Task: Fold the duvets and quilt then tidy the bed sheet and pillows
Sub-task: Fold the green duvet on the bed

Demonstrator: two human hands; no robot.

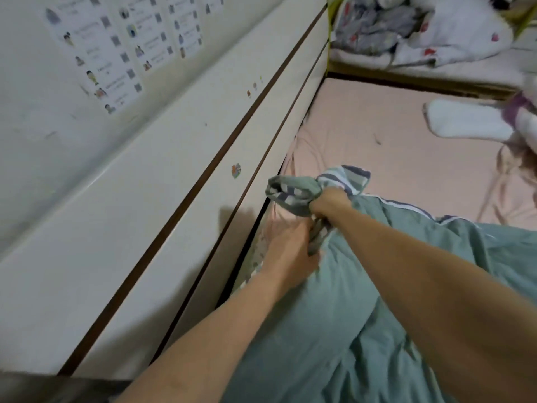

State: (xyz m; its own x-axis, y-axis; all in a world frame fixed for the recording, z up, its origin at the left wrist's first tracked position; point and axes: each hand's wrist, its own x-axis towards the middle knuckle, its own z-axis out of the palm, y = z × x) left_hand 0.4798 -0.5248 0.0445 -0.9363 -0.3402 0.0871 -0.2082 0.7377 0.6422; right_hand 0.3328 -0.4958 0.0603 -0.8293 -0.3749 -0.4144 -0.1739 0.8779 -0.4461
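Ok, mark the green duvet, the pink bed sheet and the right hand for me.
green duvet (334, 330), head view, on its broad bunched middle.
pink bed sheet (377, 126), head view, on a bare flat stretch.
right hand (327, 203), head view, on the back of the hand gripping the duvet's striped corner.

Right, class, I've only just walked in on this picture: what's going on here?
A person is working on a green duvet on a bed with a pink sheet. The right hand grips a bunched, striped corner of it, lifted near the white side rail. The left hand holds the fabric just below. The duvet is not yet folded. A soft toy lies further up.
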